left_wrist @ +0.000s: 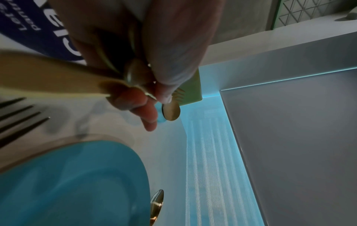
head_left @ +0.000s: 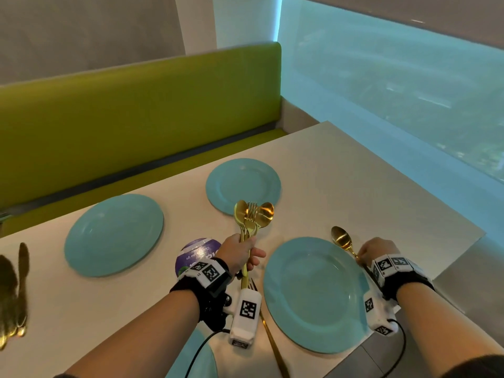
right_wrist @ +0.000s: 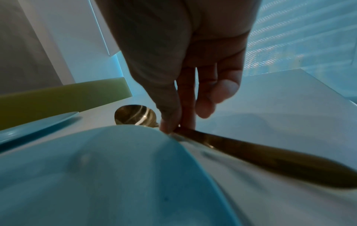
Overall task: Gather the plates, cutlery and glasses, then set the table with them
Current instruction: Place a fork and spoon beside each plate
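My left hand (head_left: 246, 255) grips a bundle of gold spoons and forks (head_left: 253, 216) upright above the white table (head_left: 381, 186). In the left wrist view its fingers (left_wrist: 152, 116) curl round the handles (left_wrist: 58, 76). My right hand (head_left: 361, 256) pinches the handle of a single gold spoon (head_left: 341, 239) beside the right rim of the near teal plate (head_left: 313, 296). The right wrist view shows thumb and finger (right_wrist: 170, 126) on the spoon's handle (right_wrist: 260, 154), low by the plate (right_wrist: 115, 175). A gold fork (head_left: 270, 334) lies left of that plate.
Two more teal plates (head_left: 114, 236) (head_left: 242, 185) lie on the far side, and another plate (head_left: 196, 358) shows at the bottom edge. A purple round sticker (head_left: 199, 251) sits mid-table. More gold cutlery (head_left: 13, 290) lies at the far left. A green bench (head_left: 136, 110) runs behind the table.
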`<act>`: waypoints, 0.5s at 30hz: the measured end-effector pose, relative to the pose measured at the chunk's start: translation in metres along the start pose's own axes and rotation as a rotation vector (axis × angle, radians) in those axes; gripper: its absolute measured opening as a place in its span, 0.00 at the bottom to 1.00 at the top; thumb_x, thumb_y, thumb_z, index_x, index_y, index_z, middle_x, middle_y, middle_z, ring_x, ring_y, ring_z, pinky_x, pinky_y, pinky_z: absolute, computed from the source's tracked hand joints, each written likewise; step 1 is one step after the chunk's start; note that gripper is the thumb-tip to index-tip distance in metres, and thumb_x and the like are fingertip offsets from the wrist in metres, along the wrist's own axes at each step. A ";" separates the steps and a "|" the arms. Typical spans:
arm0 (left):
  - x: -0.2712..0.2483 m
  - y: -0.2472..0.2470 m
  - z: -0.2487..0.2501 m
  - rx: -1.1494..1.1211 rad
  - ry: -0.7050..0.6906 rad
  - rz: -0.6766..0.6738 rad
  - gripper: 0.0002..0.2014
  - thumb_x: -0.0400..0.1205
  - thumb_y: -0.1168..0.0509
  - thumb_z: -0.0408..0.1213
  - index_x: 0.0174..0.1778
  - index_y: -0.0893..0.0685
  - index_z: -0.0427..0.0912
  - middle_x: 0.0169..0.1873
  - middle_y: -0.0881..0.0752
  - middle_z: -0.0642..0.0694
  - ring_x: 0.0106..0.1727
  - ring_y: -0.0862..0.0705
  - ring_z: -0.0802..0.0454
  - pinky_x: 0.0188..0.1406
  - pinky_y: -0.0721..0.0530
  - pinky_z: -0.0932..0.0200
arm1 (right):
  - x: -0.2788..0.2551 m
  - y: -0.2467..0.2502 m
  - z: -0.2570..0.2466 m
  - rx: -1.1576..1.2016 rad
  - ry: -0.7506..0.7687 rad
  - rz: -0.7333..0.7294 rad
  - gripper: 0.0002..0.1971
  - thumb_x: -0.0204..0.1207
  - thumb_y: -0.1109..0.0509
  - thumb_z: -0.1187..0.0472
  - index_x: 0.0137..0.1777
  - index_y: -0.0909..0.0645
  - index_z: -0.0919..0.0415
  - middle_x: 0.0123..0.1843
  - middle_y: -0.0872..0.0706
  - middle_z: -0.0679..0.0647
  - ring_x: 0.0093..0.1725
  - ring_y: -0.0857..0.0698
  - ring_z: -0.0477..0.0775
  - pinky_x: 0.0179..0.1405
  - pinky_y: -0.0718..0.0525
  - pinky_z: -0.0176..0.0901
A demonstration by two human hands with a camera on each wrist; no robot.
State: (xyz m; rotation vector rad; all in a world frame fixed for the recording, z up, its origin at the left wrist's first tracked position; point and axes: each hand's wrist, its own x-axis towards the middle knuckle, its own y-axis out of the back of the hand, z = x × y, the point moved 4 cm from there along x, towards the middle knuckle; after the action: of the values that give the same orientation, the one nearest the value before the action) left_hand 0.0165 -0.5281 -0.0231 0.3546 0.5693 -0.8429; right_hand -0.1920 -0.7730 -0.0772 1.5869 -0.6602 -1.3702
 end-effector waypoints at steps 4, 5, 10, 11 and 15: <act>-0.005 0.008 -0.006 0.007 0.015 -0.003 0.15 0.87 0.48 0.40 0.61 0.26 0.32 0.34 0.14 0.46 0.23 0.26 0.58 0.18 0.26 0.71 | -0.006 0.004 -0.002 -0.008 0.008 0.024 0.08 0.70 0.28 0.57 0.46 0.11 0.57 0.48 0.09 0.54 0.42 0.15 0.53 0.45 0.16 0.39; -0.007 0.010 -0.008 0.006 0.017 -0.006 0.16 0.88 0.48 0.40 0.61 0.25 0.31 0.33 0.15 0.46 0.22 0.26 0.58 0.16 0.26 0.71 | -0.011 0.007 -0.006 0.002 0.014 0.045 0.07 0.71 0.29 0.56 0.44 0.11 0.57 0.47 0.10 0.54 0.41 0.16 0.54 0.46 0.17 0.40; -0.021 0.025 -0.014 -0.053 -0.004 -0.029 0.15 0.88 0.49 0.39 0.61 0.26 0.30 0.34 0.15 0.45 0.19 0.24 0.60 0.17 0.25 0.71 | -0.061 0.039 -0.051 0.153 0.151 0.185 0.16 0.78 0.36 0.47 0.47 0.12 0.58 0.51 0.10 0.59 0.51 0.15 0.61 0.52 0.18 0.46; -0.025 0.029 -0.016 -0.062 -0.007 -0.039 0.15 0.88 0.49 0.39 0.60 0.26 0.31 0.35 0.14 0.44 0.21 0.23 0.59 0.19 0.24 0.70 | -0.077 0.043 -0.066 0.176 0.213 0.196 0.14 0.79 0.35 0.50 0.50 0.12 0.58 0.54 0.11 0.58 0.55 0.15 0.61 0.55 0.20 0.46; -0.048 0.050 -0.030 -0.058 -0.044 -0.080 0.12 0.88 0.48 0.39 0.57 0.26 0.33 0.34 0.13 0.45 0.22 0.22 0.59 0.20 0.24 0.68 | -0.156 0.022 -0.135 0.463 0.431 0.024 0.11 0.78 0.34 0.50 0.46 0.14 0.56 0.46 0.11 0.53 0.38 0.16 0.51 0.44 0.16 0.44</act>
State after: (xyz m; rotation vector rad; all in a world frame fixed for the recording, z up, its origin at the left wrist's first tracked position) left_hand 0.0203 -0.4531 -0.0147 0.2616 0.5685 -0.9069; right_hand -0.0967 -0.6117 0.0118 2.1490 -0.7570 -0.8421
